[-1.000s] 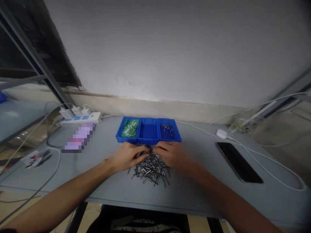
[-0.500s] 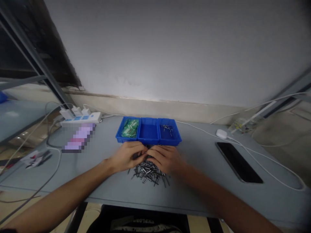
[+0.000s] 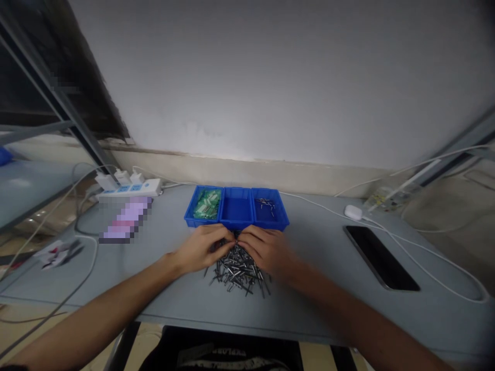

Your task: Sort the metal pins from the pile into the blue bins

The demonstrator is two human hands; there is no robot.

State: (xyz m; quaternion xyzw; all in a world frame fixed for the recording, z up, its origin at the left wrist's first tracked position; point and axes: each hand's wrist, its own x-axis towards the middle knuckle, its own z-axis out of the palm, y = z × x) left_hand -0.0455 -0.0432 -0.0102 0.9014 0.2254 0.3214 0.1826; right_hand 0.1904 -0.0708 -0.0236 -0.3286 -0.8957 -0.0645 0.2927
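Observation:
A heap of small metal pins [image 3: 237, 270] lies on the grey table [image 3: 317, 299] just in front of a blue tray [image 3: 236, 220] with three compartments. The left compartment holds green parts [image 3: 207, 203], the middle one looks bare, and the right one holds a few pins [image 3: 266, 204]. My left hand [image 3: 203, 248] rests on the heap's far left side, fingers curled and pinched toward the middle. My right hand [image 3: 265, 249] lies on the far right side, fingers bent and meeting the left fingertips. What the fingertips hold is too small to make out.
A white power strip [image 3: 129, 187] with chargers and cables sits at the back left, beside a pixelated flat object [image 3: 124, 220]. A black phone [image 3: 381, 257] lies at the right, with a white earbud case [image 3: 352, 212] and a white cable [image 3: 433, 257] looping around it.
My right hand has slid left over the heap until its fingertips meet those of the left hand near the tray's front wall. The left hand has barely moved.

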